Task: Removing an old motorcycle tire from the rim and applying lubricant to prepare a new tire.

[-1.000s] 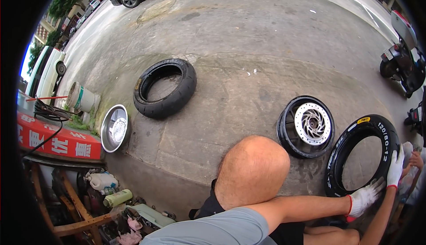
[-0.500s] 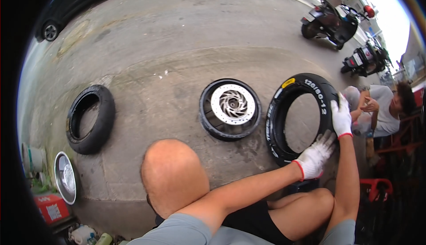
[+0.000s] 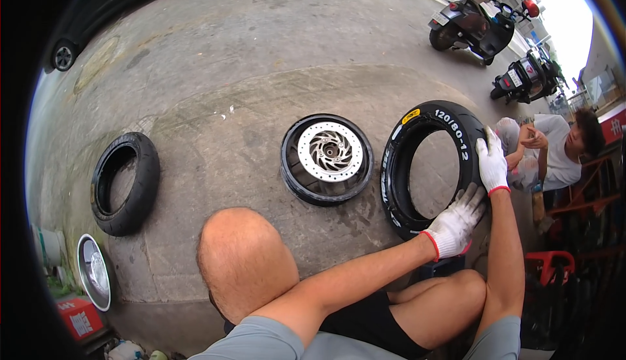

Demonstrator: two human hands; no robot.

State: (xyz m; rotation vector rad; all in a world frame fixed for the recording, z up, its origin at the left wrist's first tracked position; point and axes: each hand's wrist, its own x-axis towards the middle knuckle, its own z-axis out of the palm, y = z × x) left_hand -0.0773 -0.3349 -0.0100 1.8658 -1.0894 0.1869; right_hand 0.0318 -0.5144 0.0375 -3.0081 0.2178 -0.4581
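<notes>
A black scooter tyre (image 3: pixel 398 154) with white lettering and a yellow label is at the right, tilted with its opening facing up toward me. My left hand (image 3: pixel 454 225), in a white knit glove with a red cuff edge, grips its near right side, fingers along the tread. Farther up the same side, my right hand (image 3: pixel 493 162), gloved alike, holds the tread with its fingers over the outer edge. Left of the tyre, a black wheel rim (image 3: pixel 312 194) lies on the ground with a silver brake disc (image 3: pixel 349 148) facing up.
A second, plain black tyre (image 3: pixel 145 184) is at the left, near a metal bowl (image 3: pixel 85 262) and a red box (image 3: pixel 81 317). A person (image 3: pixel 557 145) sits at the right beside a red stool (image 3: pixel 551 262). Parked scooters (image 3: pixel 473 27) and a dark car (image 3: pixel 104 8) are farther off.
The whole view has shifted slightly, so things appear farther left. Both hands keep to the tyre's right side; my left hand, blurred before, now looks sharper.
</notes>
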